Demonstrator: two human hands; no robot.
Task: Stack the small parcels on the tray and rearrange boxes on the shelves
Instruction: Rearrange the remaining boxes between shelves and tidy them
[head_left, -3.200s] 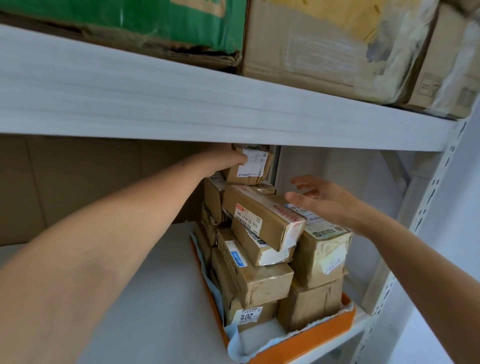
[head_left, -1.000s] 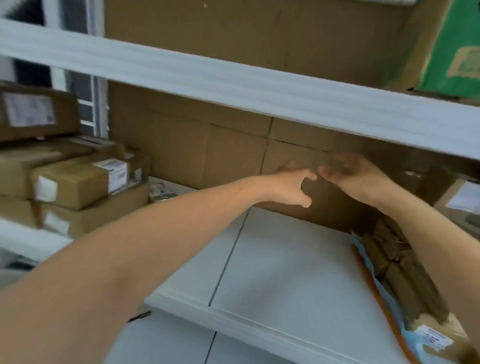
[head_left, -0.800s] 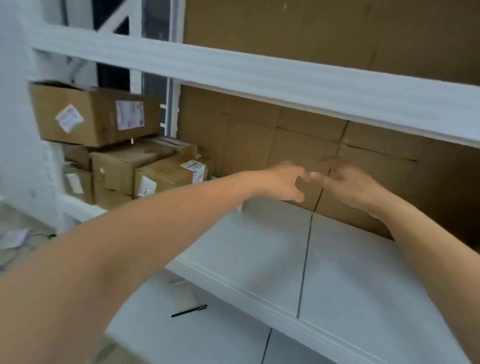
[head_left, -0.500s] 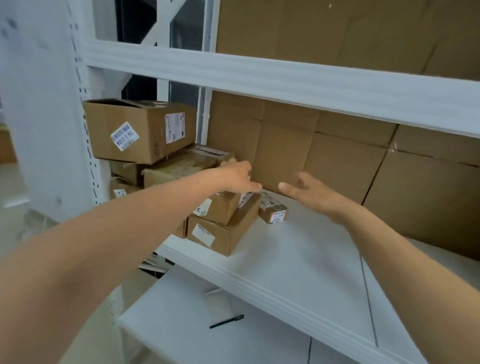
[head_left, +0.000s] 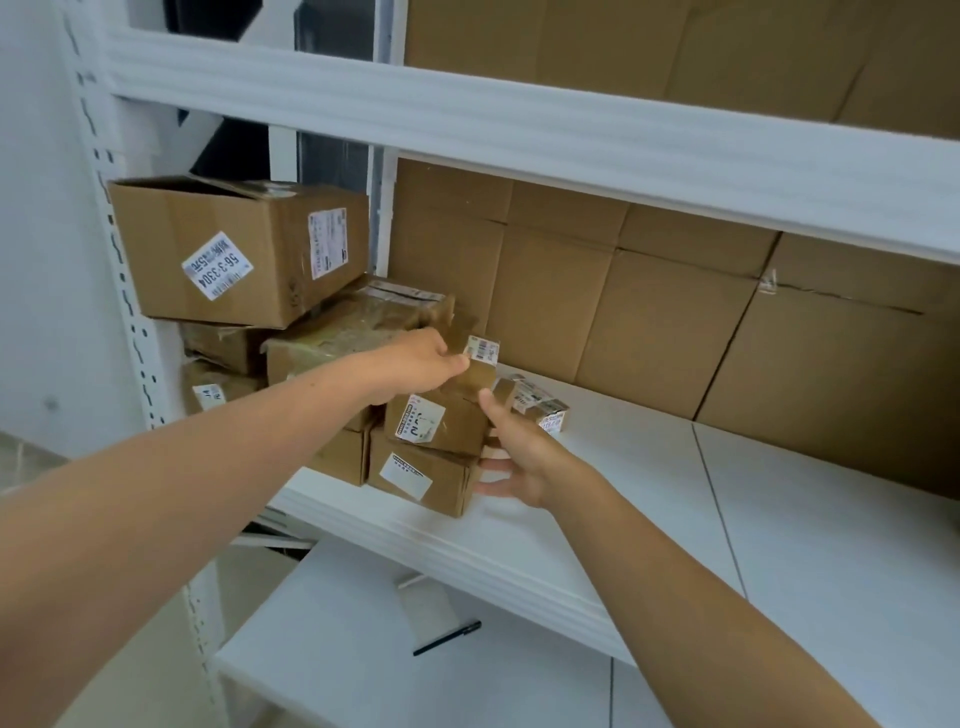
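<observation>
Both hands now work the shelf's (head_left: 639, 499) left end, away from the tray: left hand (head_left: 415, 364) pinches the next parcel (head_left: 482, 354), right hand (head_left: 519, 460) spread.

Boxes (head_left: 239, 249) at left of shelf (head_left: 649, 467)

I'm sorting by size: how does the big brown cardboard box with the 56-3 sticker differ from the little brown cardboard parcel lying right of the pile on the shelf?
The big brown cardboard box is far larger than the little brown cardboard parcel. The box sits tilted atop other boxes at the left end; the parcel lies directly on the white shelf board. Both are brown cardboard with white labels.
</observation>
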